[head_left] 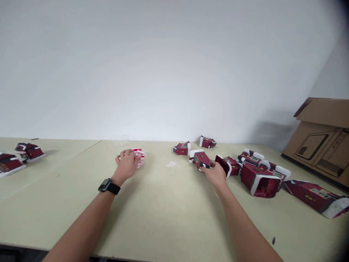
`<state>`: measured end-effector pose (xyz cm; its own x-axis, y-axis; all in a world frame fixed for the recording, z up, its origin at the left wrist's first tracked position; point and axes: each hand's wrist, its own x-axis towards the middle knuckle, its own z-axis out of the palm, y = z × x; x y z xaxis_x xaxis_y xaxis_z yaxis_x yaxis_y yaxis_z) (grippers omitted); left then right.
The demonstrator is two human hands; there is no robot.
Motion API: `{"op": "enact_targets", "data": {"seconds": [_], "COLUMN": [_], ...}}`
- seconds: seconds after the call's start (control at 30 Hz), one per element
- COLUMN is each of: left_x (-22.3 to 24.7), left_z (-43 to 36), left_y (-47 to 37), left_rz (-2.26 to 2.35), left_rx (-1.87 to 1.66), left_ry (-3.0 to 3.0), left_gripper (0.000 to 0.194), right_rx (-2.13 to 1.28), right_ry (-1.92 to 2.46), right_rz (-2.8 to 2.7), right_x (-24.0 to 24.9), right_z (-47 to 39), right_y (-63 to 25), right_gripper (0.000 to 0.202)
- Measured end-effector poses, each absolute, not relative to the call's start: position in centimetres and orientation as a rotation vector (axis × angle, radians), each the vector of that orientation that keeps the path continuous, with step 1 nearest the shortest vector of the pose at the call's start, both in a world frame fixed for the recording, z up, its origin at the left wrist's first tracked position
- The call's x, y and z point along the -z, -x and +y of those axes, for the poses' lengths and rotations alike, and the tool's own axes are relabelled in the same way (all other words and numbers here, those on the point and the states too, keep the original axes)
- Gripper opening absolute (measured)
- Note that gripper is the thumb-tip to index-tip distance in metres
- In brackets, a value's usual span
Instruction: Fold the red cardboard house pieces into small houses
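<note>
Maroon house-box (202, 159) in right grip (216, 174), closed | left grip (126, 162) closed on striped bundle (139, 157)

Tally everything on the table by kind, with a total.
Dark red house-shaped boxes: 10 (two at far left, two by the wall, one in the right hand's grip, five at right)
Red-and-white bundle under the left hand: 1
Cardboard box: 1
White scrap: 1
Total: 13
</note>
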<state>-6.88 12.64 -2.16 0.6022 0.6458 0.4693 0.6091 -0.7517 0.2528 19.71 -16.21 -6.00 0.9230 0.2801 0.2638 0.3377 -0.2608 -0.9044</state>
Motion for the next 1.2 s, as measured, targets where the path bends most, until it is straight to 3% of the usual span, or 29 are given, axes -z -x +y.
{"op": "enact_targets", "data": {"seconds": [0.3, 0.47, 0.6, 0.77, 0.97, 1.2], "left_x": [0.4, -0.2, 1.0, 2.5, 1.5, 1.0], "left_z": [10.4, 7.8, 6.3, 4.9, 1.4, -0.6], "left_y": [6.3, 5.8, 5.0, 4.0, 4.1, 4.2], "left_rz": [0.923, 0.801, 0.61, 0.38, 0.101, -0.02], "left_rx": [-1.098, -1.069, -1.011, -0.854, -1.09, -1.198], "left_ry": [-2.524, -2.292, -2.332, -2.37, -2.39, -2.416], "left_gripper": [0.039, 0.034, 0.026, 0.025, 0.021, 0.017], "right_rx": [0.216, 0.224, -0.001, -0.404, -0.527, -0.892], "right_ry": [1.661, 1.697, 1.726, 1.711, 1.598, 1.349], "right_rz": [-0.4, -0.501, -0.754, -0.889, -0.823, -0.749], "right_x": [3.0, 2.3, 2.4, 2.5, 1.1, 0.5], "right_z": [-16.0, -15.9, -15.4, -15.8, -16.0, -15.8], "right_y": [-16.8, -14.7, -13.2, -12.8, -11.6, -10.1], "right_gripper": [0.062, 0.059, 0.056, 0.09, 0.054, 0.058]}}
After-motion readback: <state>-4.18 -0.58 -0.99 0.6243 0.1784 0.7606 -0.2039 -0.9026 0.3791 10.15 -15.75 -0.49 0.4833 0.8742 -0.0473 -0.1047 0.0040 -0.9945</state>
